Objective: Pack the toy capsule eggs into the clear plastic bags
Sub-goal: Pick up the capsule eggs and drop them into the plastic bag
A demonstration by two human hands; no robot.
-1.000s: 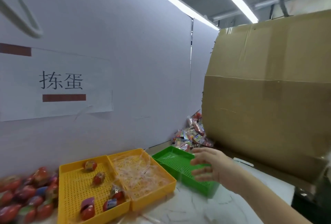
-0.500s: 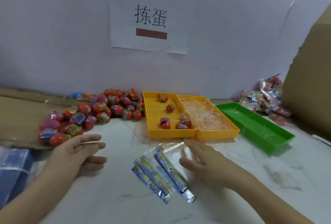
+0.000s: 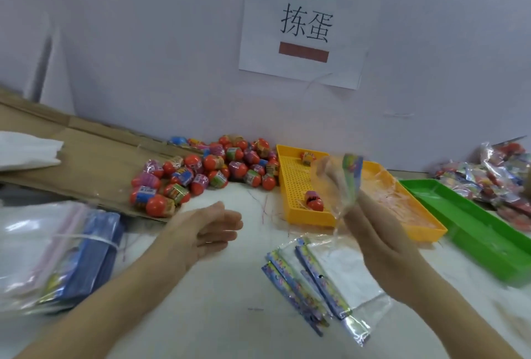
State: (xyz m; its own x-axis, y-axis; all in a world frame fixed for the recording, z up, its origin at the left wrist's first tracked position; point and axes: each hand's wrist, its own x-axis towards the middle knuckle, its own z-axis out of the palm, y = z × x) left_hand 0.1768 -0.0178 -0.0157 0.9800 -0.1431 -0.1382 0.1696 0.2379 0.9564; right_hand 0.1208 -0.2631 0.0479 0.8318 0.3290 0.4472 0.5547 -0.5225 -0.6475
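Just in front of the yellow tray (image 3: 293,183), the right hand (image 3: 376,235) grips one clear plastic bag (image 3: 339,186) and holds it upright, coloured header strip topmost. Left of the tray and nearer the person, the left hand (image 3: 201,232) hovers with relaxed fingers, holding nothing, well apart from the right. The pile of capsule eggs (image 3: 207,172) lies just left of the tray; at least two more sit inside it. More flat bags (image 3: 324,281) lie on the table (image 3: 230,315) before the tray, and a green tray (image 3: 474,232) lies to its right.
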